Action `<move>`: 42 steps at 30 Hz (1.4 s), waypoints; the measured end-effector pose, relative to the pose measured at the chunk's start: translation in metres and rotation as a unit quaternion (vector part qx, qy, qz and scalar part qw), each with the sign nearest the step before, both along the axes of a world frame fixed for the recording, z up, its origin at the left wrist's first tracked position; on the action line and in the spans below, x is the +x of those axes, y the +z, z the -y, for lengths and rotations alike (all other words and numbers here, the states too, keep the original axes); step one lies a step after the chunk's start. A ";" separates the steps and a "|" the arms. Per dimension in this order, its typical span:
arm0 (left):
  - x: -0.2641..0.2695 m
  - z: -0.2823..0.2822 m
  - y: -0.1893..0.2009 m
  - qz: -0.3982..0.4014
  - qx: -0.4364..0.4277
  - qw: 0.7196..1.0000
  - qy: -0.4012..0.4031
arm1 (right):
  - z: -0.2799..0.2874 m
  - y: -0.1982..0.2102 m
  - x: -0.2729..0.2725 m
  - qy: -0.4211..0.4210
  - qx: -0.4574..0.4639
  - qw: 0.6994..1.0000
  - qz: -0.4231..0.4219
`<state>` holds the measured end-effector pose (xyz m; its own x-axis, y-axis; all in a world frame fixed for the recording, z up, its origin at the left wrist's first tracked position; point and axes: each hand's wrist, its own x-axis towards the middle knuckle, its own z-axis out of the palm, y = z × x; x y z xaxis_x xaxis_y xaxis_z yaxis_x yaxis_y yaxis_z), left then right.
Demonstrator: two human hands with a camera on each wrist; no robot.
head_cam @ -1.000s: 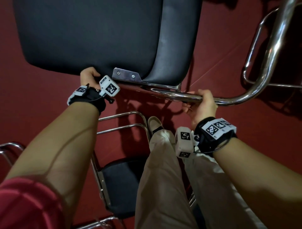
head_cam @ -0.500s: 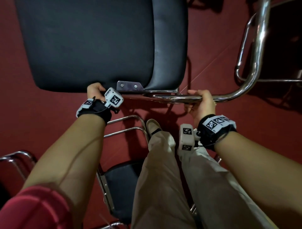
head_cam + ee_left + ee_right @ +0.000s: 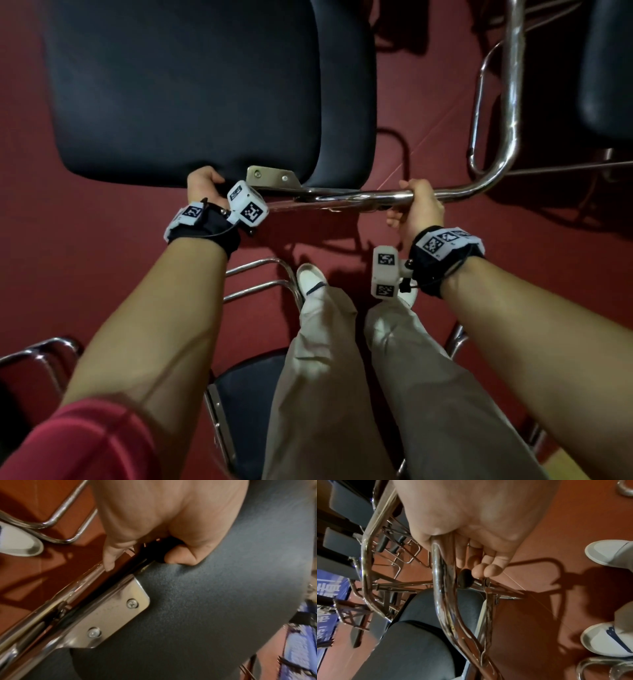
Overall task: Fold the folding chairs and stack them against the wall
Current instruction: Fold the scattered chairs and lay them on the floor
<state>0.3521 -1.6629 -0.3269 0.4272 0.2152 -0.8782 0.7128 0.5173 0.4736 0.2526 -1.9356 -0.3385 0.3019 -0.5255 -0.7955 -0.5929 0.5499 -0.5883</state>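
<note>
Head view: folded chair [image 3: 191, 89] fills the upper left, my left hand [image 3: 205, 186] gripping its seat edge, right hand [image 3: 419, 205] wrapped around the chrome frame [image 3: 459, 193]. Left wrist: fingers [image 3: 181, 558] curled on the pad. Right wrist: fingers [image 3: 488, 566] clamped around tube. This one's folded, not stacked yet; more chairs [image 3: 246, 404] are left.

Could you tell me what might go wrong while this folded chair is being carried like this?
The left hand grips the seat edge beside the chrome frame and hinge bracket; its fingers could get pinched. Another chair stands right at the person's legs, a likely trip hazard. The right hand holds only the smooth tube, which could slip.
</note>
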 end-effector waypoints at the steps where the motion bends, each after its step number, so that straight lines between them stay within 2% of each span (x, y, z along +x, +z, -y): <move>1: 0.002 0.007 0.004 -0.006 0.009 1.000 0.000 | 0.006 0.002 0.000 -0.001 -0.007 1.000 0.005; 5: 0.001 0.025 0.017 0.012 0.039 0.999 -0.023 | 0.020 0.006 -0.002 -0.003 -0.013 1.000 -0.009; 12: -0.011 0.080 0.051 0.057 0.088 0.994 0.020 | 0.048 0.019 -0.016 -0.001 -0.004 1.000 0.018; 17: -0.026 0.129 0.089 0.048 0.178 0.982 -0.049 | 0.063 0.047 -0.033 0.030 0.058 0.997 0.041; 22: -0.043 0.161 0.121 0.044 0.117 0.988 -0.091 | 0.078 0.078 -0.042 0.057 0.087 0.993 0.060; 24: -0.048 0.171 0.134 0.050 0.125 0.985 -0.106 | 0.088 0.086 -0.043 0.073 0.110 0.989 0.063; 28: -0.050 0.181 0.134 0.053 0.160 0.978 -0.119 | 0.111 0.087 -0.045 0.088 0.125 0.986 0.071; 34: -0.051 0.198 0.142 0.050 0.176 0.973 -0.142 | 0.140 0.094 -0.032 -0.033 0.102 0.986 0.126; 37: -0.047 0.203 0.145 0.057 0.190 0.970 -0.143 | 0.162 0.099 -0.030 -0.132 0.103 0.975 0.143; 42: -0.045 0.211 0.142 0.064 0.198 0.966 -0.155 | 0.198 0.105 -0.030 -0.230 0.066 0.957 0.166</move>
